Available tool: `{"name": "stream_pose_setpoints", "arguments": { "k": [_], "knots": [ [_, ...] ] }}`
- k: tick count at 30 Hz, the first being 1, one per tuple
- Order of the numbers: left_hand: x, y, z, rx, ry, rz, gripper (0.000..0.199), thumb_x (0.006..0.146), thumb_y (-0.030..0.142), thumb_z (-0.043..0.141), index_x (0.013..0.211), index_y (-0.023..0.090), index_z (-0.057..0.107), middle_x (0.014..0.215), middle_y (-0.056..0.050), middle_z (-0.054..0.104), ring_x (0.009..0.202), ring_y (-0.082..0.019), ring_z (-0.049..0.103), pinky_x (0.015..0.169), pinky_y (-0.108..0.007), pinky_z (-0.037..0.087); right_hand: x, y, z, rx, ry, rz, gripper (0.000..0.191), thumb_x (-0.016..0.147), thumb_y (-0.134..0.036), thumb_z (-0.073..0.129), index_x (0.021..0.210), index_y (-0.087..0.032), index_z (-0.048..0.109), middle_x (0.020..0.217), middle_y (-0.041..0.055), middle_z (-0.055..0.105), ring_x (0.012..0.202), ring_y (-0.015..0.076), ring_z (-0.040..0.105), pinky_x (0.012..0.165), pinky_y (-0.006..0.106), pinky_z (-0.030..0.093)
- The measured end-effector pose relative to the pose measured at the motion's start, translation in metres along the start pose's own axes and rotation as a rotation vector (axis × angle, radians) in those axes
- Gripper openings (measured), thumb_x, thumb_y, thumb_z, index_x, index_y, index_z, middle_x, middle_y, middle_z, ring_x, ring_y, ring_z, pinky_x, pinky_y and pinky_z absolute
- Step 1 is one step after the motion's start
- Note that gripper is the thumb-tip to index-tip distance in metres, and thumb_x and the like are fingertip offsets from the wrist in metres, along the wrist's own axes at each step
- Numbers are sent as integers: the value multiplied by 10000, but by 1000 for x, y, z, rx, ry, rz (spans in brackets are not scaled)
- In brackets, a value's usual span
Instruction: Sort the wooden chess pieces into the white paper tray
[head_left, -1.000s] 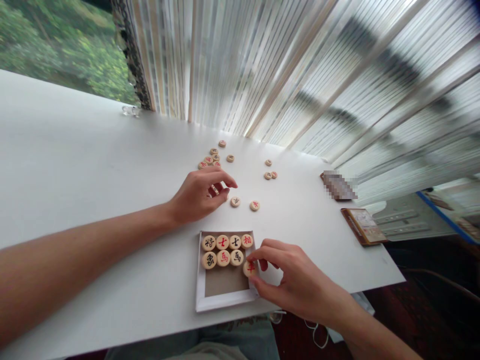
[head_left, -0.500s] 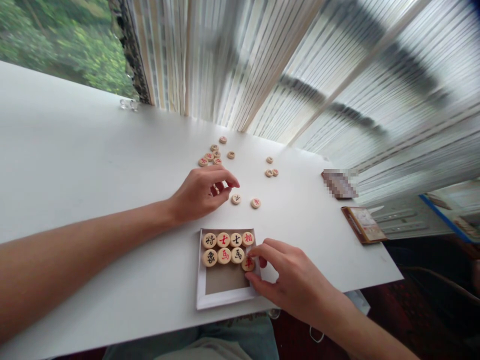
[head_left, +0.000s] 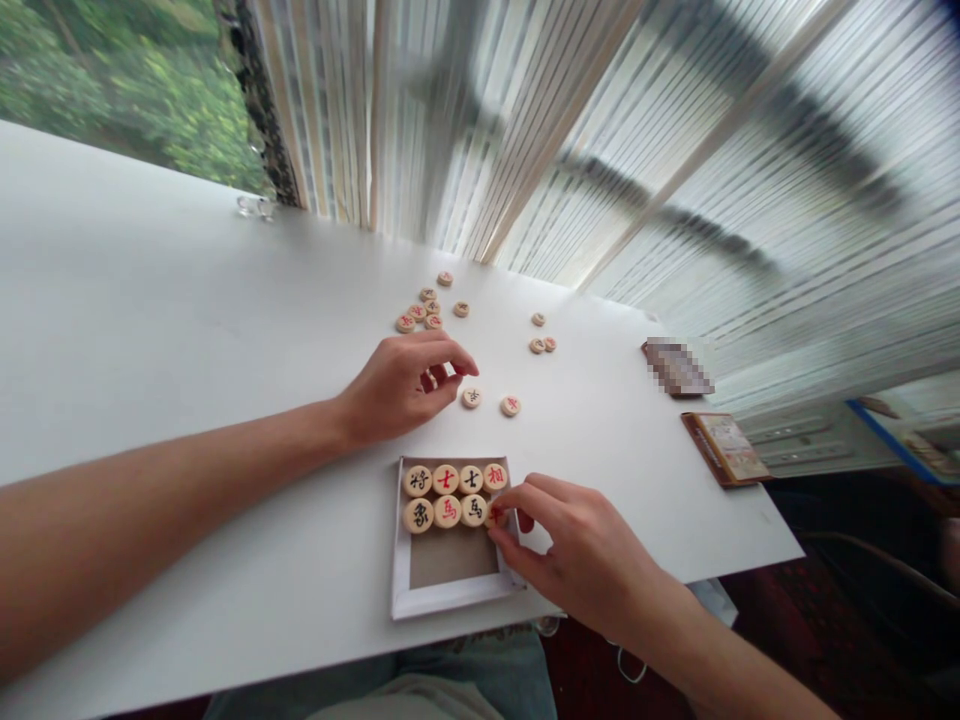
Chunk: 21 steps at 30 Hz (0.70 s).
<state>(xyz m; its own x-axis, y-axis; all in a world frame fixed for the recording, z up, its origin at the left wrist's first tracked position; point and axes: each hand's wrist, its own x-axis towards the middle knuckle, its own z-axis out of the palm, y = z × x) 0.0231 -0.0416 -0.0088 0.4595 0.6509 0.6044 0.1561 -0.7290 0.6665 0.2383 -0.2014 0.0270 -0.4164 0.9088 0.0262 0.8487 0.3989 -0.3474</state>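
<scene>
My right hand [head_left: 577, 535] pinches a Chinese chess piece [head_left: 493, 515] with a red character at the right wall of a shallow white box [head_left: 400, 575]. The fingers partly cover that piece. Two rows of round wooden pieces lie in the box's far part, with red and black characters, among them a black-marked piece [head_left: 418, 516]. My left hand [head_left: 409, 385] hovers beyond the box, its fingers curled and the thumb and index tips apart. Right beside those fingertips lies a black-marked piece [head_left: 471, 398], and a red-marked piece [head_left: 510, 406] is further right.
Several more pieces [head_left: 417, 313] form a loose group past my left hand, and a small pair [head_left: 537, 346] lies to the right. A brown box [head_left: 726, 448] and a pixelated object [head_left: 679, 367] stand near the table's right edge. Striped curtains [head_left: 465, 130] hang along the far side.
My right hand has pushed the red-marked piece slightly away from me, into line with the second row. My left hand has stayed in place.
</scene>
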Motion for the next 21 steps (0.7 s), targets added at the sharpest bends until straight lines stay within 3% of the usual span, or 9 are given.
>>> {"name": "stream_pose_setpoints", "arguments": {
  "k": [21],
  "knots": [
    [0,1,0,1,-3,-9,115,874,104,674,919,153,768,902,-49,761,665,-107,709,607,-193,588,-3,3,0,-9,11,-8,92,946,-164,685,1001,-180,757,817,39,738,655,172,679,640,286,494]
  ]
}}
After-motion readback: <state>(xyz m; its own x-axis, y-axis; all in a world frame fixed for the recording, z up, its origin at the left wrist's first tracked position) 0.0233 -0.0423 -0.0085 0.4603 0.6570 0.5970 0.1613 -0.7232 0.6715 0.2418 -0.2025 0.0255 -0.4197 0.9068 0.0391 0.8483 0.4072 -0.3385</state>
